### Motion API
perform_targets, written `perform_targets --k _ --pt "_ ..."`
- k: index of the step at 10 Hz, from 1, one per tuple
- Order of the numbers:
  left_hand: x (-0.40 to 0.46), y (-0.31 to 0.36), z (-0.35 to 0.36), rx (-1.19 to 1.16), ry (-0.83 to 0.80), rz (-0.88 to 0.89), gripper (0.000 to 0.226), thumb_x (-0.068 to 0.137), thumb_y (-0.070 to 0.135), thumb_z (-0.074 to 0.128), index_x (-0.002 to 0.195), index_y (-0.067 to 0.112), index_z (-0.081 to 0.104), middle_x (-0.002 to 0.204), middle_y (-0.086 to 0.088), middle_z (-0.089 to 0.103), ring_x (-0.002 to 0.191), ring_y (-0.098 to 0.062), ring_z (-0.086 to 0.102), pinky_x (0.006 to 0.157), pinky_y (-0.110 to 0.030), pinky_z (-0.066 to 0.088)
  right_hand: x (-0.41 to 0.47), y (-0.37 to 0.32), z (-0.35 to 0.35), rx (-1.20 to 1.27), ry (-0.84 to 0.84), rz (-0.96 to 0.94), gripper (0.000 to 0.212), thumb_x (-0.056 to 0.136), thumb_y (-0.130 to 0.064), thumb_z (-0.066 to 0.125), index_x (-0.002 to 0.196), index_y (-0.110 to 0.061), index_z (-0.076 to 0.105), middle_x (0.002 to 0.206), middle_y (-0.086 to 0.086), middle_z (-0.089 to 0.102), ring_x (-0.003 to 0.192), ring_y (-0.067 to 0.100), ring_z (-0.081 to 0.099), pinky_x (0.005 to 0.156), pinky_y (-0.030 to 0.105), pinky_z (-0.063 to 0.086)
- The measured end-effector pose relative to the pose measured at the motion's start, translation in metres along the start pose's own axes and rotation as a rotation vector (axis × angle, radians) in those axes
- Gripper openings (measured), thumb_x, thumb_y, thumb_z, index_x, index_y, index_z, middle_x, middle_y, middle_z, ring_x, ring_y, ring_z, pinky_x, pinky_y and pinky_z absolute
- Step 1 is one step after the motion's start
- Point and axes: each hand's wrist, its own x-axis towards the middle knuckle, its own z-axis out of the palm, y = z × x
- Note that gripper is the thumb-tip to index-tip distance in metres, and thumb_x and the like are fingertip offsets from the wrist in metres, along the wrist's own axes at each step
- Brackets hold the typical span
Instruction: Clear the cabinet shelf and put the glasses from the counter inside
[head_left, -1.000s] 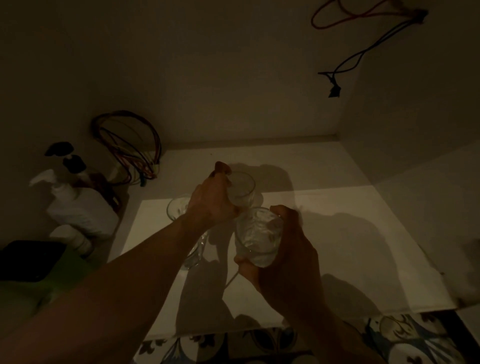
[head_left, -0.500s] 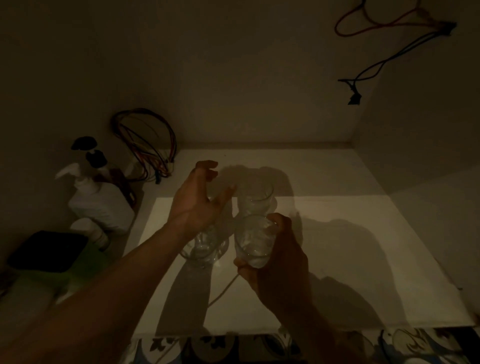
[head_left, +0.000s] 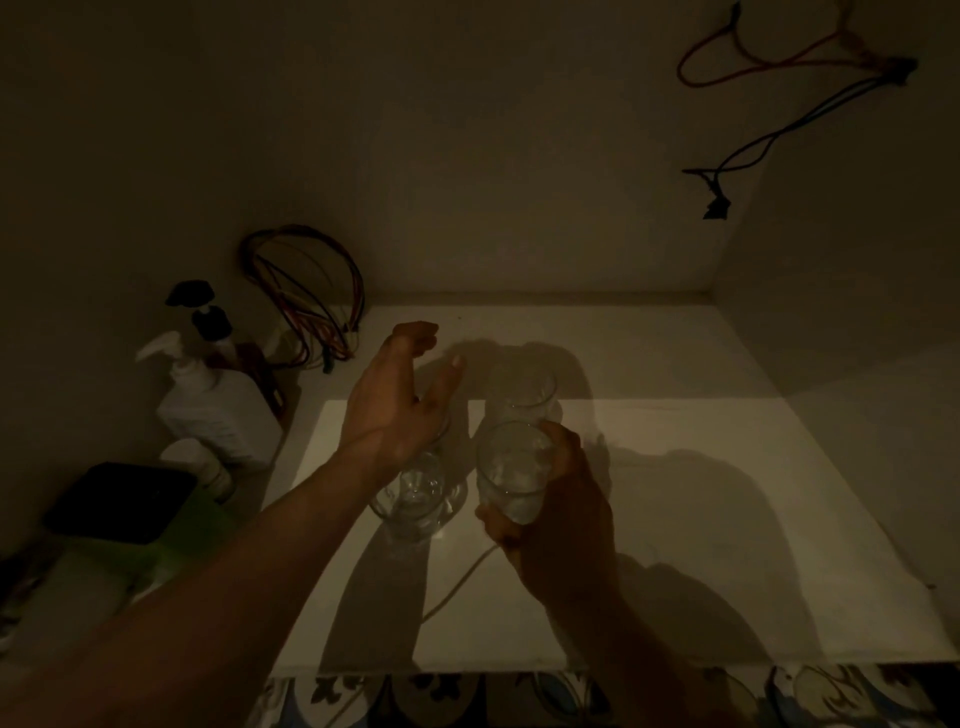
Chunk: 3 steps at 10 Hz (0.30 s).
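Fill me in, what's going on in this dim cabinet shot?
A person is putting glasses on the cabinet shelf. The right hand grips one glass above the shelf. The left hand is open, fingers spread, holding nothing, over a glass standing there; another standing glass sits farther back. Pump bottles and looped wires remain at the left.

One camera only, worn on the person's head, looks forward and down into the dim cabinet from close in. It faces the back wall (head_left: 467, 156), the shelf (head_left: 701, 493) spreading below, forearms entering from the bottom edge.
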Motion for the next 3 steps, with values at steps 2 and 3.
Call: perform_targets --k 2,3 --pt "-0.004 0.003 -0.004 -0.012 -0.001 -0.031 0.047 0.093 0.060 0.049 0.134 0.037 0.045 0.135 0.014 0.057 0.122 0.002 0.050 0.081 -0.011 0.037 -0.001 -0.002 -0.007 -0.023 -0.068 0.008 0.103 0.066 -0.040 0.090 0.147 -0.040 0.028 0.142 -0.016 0.046 0.119 0.013 0.056 0.097 0.037 0.054" --pt "-0.004 0.009 -0.008 -0.025 0.058 0.000 0.046 0.094 0.056 0.051 0.133 0.033 0.048 0.133 0.011 0.059 0.122 -0.001 0.052 0.089 -0.017 0.041 -0.004 -0.011 -0.016 -0.066 0.009 -0.002 0.114 0.060 -0.060 0.085 0.152 -0.038 0.021 0.143 -0.007 0.050 0.120 0.013 0.059 0.094 0.035 0.055"
